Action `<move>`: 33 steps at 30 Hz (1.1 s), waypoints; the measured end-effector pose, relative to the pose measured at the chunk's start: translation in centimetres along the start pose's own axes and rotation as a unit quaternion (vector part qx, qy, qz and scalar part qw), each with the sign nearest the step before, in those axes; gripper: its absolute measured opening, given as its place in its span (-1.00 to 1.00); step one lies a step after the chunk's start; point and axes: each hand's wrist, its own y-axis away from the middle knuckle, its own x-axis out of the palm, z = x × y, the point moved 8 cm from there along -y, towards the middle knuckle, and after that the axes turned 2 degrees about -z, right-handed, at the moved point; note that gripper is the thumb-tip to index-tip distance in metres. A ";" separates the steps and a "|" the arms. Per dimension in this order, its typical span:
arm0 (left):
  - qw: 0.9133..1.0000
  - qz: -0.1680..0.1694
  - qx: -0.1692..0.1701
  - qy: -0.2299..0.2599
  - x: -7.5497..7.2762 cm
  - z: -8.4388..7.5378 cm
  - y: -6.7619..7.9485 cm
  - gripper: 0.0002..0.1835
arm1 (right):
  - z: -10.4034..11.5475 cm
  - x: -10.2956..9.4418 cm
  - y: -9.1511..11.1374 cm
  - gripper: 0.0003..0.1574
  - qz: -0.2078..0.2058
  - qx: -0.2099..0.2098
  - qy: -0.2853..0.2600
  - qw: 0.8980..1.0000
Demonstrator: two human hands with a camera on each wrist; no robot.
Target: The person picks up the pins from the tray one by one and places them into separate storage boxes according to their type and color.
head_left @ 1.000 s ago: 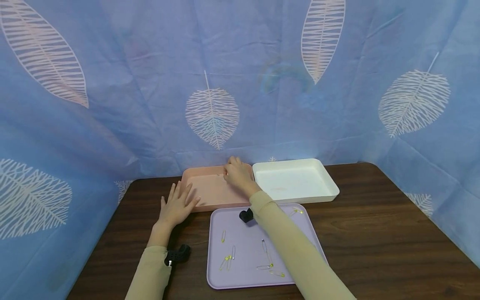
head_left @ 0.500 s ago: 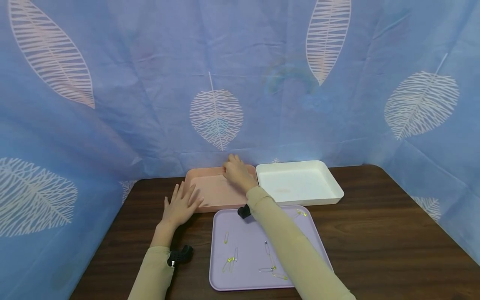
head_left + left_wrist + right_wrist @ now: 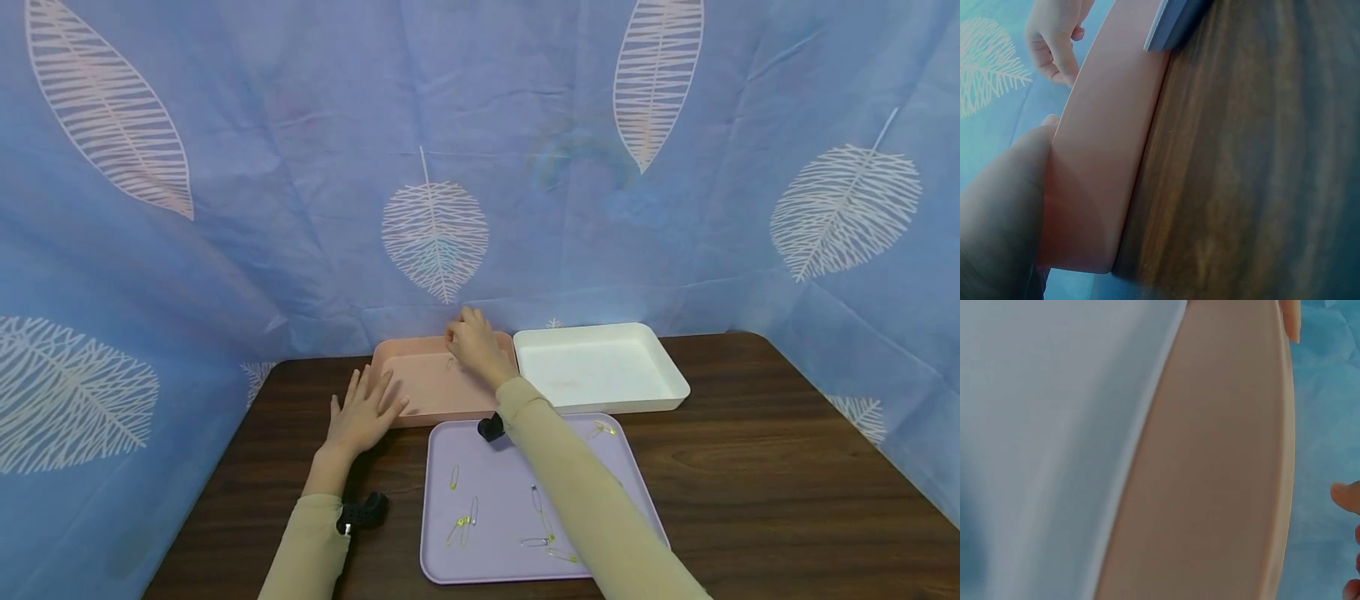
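Note:
My left hand point(image 3: 362, 417) rests with fingers straight and spread at the front left corner of the pink tray point(image 3: 420, 387). Over the tray's back right part is my right hand point(image 3: 474, 343), its fingers loosely bent. Just below its fingertips a thin safety pin point(image 3: 450, 363) shows against the pink floor. In the right wrist view the right thumb point(image 3: 1346, 497) stands apart from the curled fingers, with nothing visible between them. The left wrist view has the left hand point(image 3: 997, 212) against the pink wall and the right hand point(image 3: 1057, 37) beyond the rim.
A lilac tray point(image 3: 495, 467) in front bears several safety pins point(image 3: 463, 521), some yellow-headed, some silver. My right forearm crosses it. A white tray point(image 3: 600, 367) stands right beside the pink one. Behind the dark wood table point(image 3: 765, 458) hangs a blue leaf-print cloth point(image 3: 525, 233).
The pin that was by my right fingertips has come away and shows lower, in the pink tray. The right hand stays nearly in place; the left hand keeps still. The head view has shifted slightly.

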 end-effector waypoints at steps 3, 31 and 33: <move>1.000 0.002 -0.001 0.000 0.1 0.0 0.1 -0.15 | -0.2 -0.1 0.4 -0.89 -0.003 -0.003 -0.010 1.000; 1.000 -0.004 -0.001 0.007 -0.1 -0.1 0.1 -0.17 | 0.6 -1.3 5.0 -0.91 0.081 -0.020 -0.225 0.971; 1.000 -0.004 -0.001 0.007 0.0 -0.1 0.1 -0.17 | 1.0 -1.4 5.5 -0.92 0.091 -0.029 -0.245 0.965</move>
